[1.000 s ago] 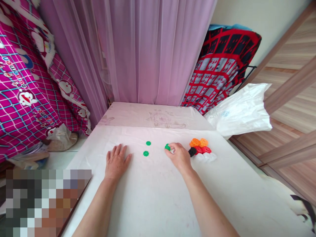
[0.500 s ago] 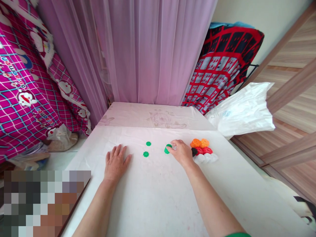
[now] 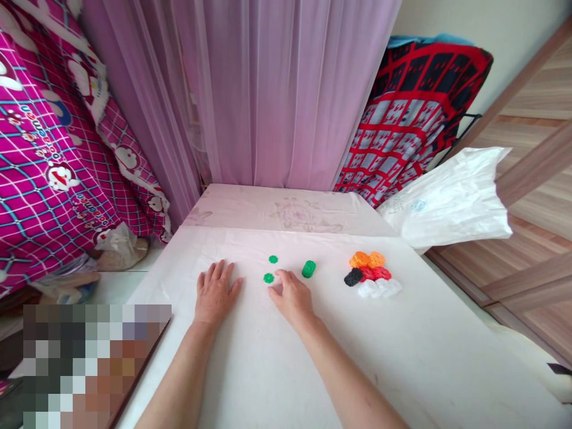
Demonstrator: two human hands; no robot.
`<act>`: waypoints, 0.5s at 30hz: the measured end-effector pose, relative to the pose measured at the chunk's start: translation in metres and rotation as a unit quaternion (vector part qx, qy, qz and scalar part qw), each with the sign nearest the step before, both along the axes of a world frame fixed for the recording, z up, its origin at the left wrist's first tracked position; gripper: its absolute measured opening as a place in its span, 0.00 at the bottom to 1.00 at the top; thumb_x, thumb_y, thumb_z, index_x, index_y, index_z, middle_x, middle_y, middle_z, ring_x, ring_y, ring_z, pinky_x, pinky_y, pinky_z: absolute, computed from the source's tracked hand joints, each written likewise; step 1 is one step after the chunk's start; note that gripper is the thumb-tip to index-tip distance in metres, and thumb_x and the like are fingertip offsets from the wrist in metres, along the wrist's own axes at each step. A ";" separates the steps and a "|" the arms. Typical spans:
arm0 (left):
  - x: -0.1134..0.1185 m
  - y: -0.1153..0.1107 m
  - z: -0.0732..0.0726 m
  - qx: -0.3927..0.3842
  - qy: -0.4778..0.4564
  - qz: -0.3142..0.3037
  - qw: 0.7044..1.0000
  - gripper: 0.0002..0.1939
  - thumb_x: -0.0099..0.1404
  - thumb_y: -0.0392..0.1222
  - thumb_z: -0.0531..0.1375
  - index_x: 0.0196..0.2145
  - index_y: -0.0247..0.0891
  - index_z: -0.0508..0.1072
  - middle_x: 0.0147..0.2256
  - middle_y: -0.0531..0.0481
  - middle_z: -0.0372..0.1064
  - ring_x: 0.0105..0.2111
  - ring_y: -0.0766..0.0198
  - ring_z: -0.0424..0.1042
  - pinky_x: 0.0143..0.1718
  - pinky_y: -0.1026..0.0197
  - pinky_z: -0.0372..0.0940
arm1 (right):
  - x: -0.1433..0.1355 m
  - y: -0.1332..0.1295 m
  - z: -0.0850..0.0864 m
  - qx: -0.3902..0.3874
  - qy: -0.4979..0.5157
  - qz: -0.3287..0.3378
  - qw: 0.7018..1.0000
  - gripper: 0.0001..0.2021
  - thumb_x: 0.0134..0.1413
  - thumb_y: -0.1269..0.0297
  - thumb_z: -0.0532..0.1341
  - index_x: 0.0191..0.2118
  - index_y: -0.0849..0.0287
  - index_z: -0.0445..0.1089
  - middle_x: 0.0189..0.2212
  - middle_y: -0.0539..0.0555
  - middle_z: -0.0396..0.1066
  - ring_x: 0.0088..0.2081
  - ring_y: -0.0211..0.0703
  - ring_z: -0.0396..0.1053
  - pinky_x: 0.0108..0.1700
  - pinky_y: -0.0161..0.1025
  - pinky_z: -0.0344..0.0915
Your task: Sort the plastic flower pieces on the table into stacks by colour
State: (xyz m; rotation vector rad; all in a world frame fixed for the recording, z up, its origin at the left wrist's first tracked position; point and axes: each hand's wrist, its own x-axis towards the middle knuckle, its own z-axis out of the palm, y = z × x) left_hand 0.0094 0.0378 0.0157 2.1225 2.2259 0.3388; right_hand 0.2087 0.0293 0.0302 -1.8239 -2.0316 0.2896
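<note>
My left hand point(image 3: 217, 293) lies flat on the white table cover with its fingers spread, holding nothing. Just beside a small green disc point(image 3: 269, 278), my right hand point(image 3: 291, 296) has its thumb and fingers apart and nothing between them. Another green disc point(image 3: 273, 259) lies a little farther back. To the right of these sits a thicker green piece point(image 3: 308, 269), apart from my right hand. Farther right, orange pieces point(image 3: 360, 260), red pieces point(image 3: 375, 273), a black piece point(image 3: 353, 277) and white pieces point(image 3: 379, 288) form a close group.
The table point(image 3: 268, 369) has a flowered strip point(image 3: 304, 213) at its far edge. A white plastic bag point(image 3: 456, 199) hangs at the back right corner. Purple curtains point(image 3: 277, 95) stand behind, with a pink patterned cloth point(image 3: 67, 137) on the left.
My right hand has let go of the thicker green piece and moved left to the near green disc. My left hand rests as before. The view has shifted slightly.
</note>
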 end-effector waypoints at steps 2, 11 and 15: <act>0.000 0.000 0.000 -0.004 0.000 0.000 1.000 0.29 0.69 0.54 0.47 0.62 0.39 0.62 0.66 0.43 0.54 0.66 0.49 0.50 0.65 0.41 0.44 | -0.004 0.007 0.005 -0.020 -0.023 -0.009 0.999 0.17 0.55 0.61 0.61 0.50 0.54 0.69 0.41 0.54 0.74 0.41 0.43 0.72 0.42 0.37 0.63; 0.001 0.000 0.003 -0.006 -0.002 0.003 1.000 0.28 0.69 0.53 0.48 0.62 0.39 0.62 0.66 0.43 0.54 0.66 0.49 0.50 0.65 0.41 0.45 | -0.013 0.016 0.009 -0.053 -0.045 -0.009 0.998 0.07 0.55 0.64 0.59 0.39 0.56 0.72 0.39 0.54 0.73 0.41 0.42 0.71 0.40 0.35 0.62; 0.000 0.000 0.003 -0.004 0.001 0.001 1.000 0.28 0.69 0.53 0.48 0.62 0.39 0.62 0.66 0.42 0.54 0.66 0.48 0.50 0.65 0.41 0.45 | -0.006 0.008 0.002 -0.041 0.009 -0.004 0.999 0.06 0.50 0.66 0.62 0.36 0.56 0.72 0.36 0.51 0.74 0.39 0.40 0.71 0.41 0.34 0.63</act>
